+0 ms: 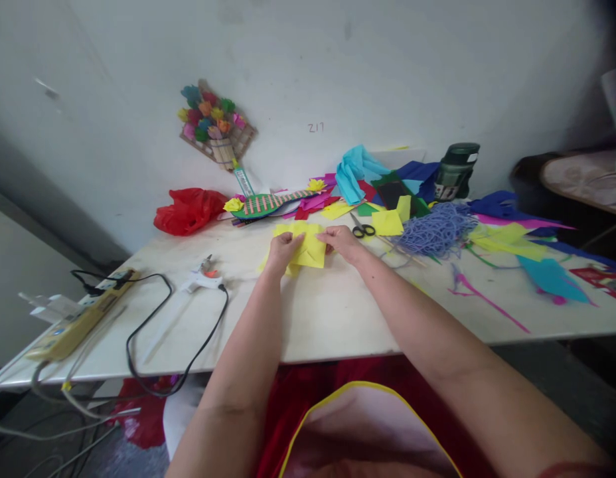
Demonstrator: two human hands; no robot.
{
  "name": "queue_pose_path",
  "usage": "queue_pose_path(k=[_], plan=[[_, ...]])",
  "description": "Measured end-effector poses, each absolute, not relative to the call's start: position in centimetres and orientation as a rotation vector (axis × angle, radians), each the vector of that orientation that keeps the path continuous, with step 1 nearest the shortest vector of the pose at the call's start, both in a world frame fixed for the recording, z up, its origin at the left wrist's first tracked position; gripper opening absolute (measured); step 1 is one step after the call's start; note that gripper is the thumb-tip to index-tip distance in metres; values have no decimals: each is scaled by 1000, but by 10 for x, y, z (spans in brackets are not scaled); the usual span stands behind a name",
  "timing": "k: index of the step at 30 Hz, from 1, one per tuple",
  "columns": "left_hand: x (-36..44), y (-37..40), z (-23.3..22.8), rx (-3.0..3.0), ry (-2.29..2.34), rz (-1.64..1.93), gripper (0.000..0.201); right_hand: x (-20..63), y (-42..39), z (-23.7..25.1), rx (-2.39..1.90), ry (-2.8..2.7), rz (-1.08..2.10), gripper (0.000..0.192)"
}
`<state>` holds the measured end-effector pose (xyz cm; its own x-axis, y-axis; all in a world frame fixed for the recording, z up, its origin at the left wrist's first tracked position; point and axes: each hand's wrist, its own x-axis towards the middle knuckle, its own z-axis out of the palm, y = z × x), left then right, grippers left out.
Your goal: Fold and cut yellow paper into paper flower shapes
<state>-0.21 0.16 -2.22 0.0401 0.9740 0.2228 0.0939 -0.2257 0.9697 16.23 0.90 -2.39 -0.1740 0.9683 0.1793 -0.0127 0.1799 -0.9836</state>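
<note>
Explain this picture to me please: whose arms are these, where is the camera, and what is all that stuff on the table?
There is no machine here. The camera sits on a person's head and looks down, so the two bare arms are that person's own. The left hand and the right hand both press on a yellow paper lying on the pale table. Behind it lie black scissors, a heap of blue string, many coloured paper scraps and a dark green bottle. To the left are a glue gun, a power strip with black cable, and a red plastic bag. A paper-flower decoration hangs on the wall.
</note>
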Motion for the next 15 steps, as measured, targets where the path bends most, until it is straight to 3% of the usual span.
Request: queue_pose_path(k=[15], plan=[[-2,3,-22,1332,1080,1448,31,159,4,-20,-953,-1428,1178,26]])
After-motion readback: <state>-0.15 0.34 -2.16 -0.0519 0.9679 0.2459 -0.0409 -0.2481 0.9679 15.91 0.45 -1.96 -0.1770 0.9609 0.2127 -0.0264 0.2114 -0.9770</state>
